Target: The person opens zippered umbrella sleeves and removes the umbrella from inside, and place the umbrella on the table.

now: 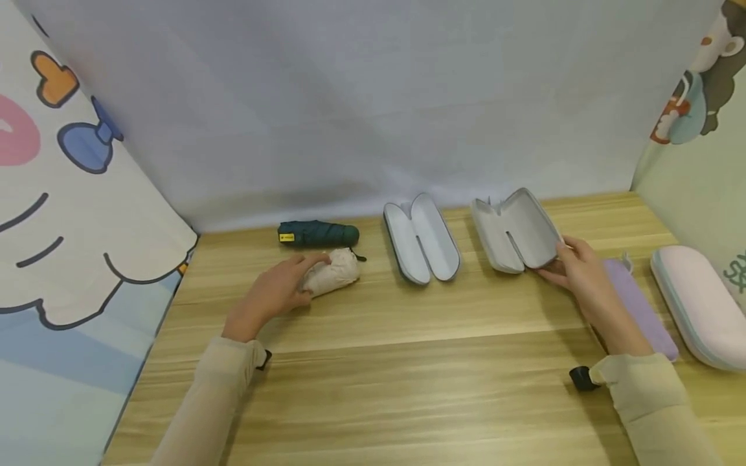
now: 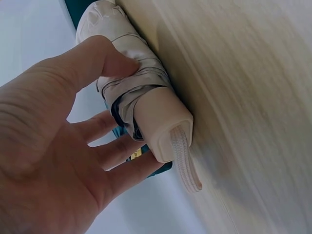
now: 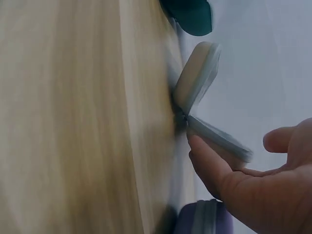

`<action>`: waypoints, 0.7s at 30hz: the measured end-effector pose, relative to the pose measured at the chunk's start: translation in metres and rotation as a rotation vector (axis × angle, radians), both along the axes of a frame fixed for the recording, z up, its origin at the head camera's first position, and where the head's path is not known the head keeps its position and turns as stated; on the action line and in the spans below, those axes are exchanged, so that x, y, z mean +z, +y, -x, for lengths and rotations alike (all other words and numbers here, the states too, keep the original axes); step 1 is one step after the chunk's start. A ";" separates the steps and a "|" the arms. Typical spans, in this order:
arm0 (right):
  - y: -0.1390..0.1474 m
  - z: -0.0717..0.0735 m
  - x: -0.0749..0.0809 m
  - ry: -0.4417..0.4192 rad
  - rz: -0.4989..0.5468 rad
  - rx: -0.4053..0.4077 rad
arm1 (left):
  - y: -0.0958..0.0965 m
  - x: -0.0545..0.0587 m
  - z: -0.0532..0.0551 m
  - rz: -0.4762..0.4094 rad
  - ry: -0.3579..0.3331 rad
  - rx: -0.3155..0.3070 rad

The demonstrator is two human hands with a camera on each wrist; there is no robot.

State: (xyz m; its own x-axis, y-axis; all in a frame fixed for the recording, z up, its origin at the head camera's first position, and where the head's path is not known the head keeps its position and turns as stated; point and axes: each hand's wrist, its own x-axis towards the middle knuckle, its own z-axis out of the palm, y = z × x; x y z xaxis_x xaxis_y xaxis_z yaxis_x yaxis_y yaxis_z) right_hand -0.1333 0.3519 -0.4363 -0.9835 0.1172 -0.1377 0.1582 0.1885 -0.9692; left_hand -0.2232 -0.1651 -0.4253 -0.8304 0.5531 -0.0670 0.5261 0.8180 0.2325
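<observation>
My left hand (image 1: 276, 291) holds a folded beige umbrella (image 1: 340, 272) that lies on the table. In the left wrist view the thumb presses on its wrapped cloth, the fingers reach round the far side, and a pale wrist strap (image 2: 183, 158) hangs from the handle. A dark green folded umbrella (image 1: 317, 233) lies just behind it. On the right, my right hand (image 1: 588, 291) touches an opened glasses case (image 1: 533, 233) with a light grey lining. In the right wrist view its fingers lie against the outside of one half (image 3: 219, 141), with the thumb held apart.
Another opened glasses case (image 1: 437, 243), dark outside and pale inside, stands mid-table near the back curtain (image 1: 373, 110). A purple case (image 1: 641, 307) lies beside my right forearm, and a pink and white case (image 1: 702, 304) sits at the far right. Printed curtains flank both sides.
</observation>
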 end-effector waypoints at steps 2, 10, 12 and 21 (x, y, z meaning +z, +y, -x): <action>0.001 -0.006 0.002 0.013 -0.042 0.003 | 0.000 0.000 0.000 -0.010 0.000 -0.001; 0.009 -0.037 0.012 0.043 -0.261 0.074 | -0.001 -0.002 0.000 -0.020 -0.011 0.000; 0.011 -0.045 0.014 0.057 -0.334 0.065 | -0.001 -0.003 0.000 -0.023 -0.005 0.003; 0.019 -0.076 0.014 0.212 -0.766 -0.240 | -0.003 -0.004 0.001 -0.045 0.014 0.010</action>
State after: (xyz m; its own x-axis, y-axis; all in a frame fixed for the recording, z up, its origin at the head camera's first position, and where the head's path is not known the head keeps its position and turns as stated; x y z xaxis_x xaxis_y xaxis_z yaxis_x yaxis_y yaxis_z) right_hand -0.0573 0.3714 -0.4226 -0.9159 0.3129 0.2514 0.1063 0.7930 -0.5998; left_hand -0.2238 -0.1679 -0.4296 -0.8366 0.5470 -0.0304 0.5215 0.8122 0.2615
